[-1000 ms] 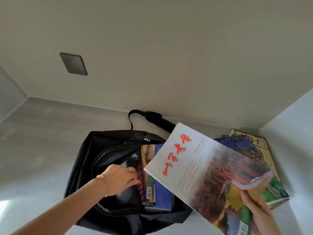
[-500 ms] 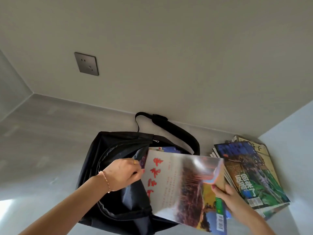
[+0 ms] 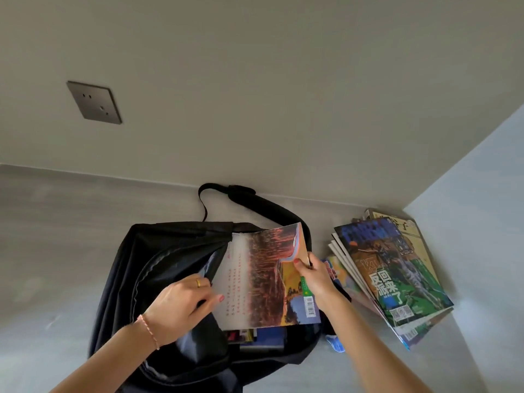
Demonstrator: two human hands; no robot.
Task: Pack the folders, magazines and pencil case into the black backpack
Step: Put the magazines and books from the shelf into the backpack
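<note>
The black backpack (image 3: 136, 268) lies open on the grey surface, its strap looped toward the wall. My left hand (image 3: 181, 304) grips the edge of the backpack's opening and holds it apart. My right hand (image 3: 314, 276) pinches the right edge of a magazine (image 3: 263, 279) with a reddish field photo and red text. The magazine's left part sits inside the opening, on top of other magazines (image 3: 255, 334) in the bag. A fanned stack of magazines (image 3: 397, 276) lies to the right of the bag. No pencil case can be made out.
A wall with a grey socket plate (image 3: 95, 102) rises behind the bag. A pale side panel (image 3: 482, 222) closes the corner at the right, just behind the stack. A small blue item (image 3: 336, 343) peeks out beside the bag's right edge.
My right hand has swung the magazine left and down from above the stack into the bag's opening. My left hand has stayed at the opening's edge, holding it wider.
</note>
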